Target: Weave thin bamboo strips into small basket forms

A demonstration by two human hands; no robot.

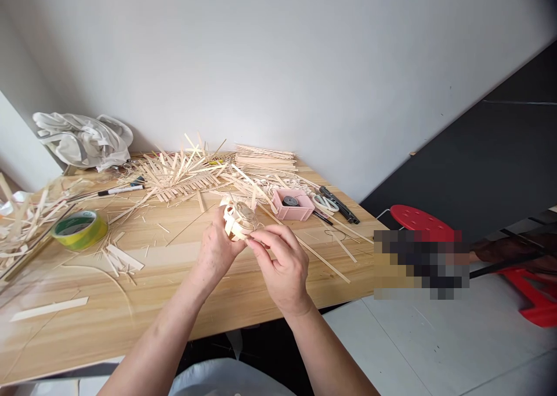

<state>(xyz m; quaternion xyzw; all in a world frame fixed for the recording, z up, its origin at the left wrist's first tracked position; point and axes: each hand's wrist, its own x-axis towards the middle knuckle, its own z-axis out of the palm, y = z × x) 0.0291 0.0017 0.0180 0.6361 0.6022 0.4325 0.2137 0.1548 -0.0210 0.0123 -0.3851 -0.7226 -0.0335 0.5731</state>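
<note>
My left hand [220,244] is closed around a small woven piece of pale bamboo strips [239,219], held above the middle of the table. It is roundish, with looped strips along its side and a flat top that looks partly clear. At its lower right edge, the thumb and fingers of my right hand [281,257] are pinched together against it. Whether a thin strip or wire lies in that pinch is too small to make out. Just behind the woven piece, loose strips [256,190] lie on the wooden table [174,291].
A pink box [293,212] holding a dark spool stands right of my hands, near a black cutter [339,204] and a white tape ring [325,203]. Bamboo strips [183,173] pile up behind. Yellow-green tape [79,230] lies left. A red stool [424,222] stands beyond the table.
</note>
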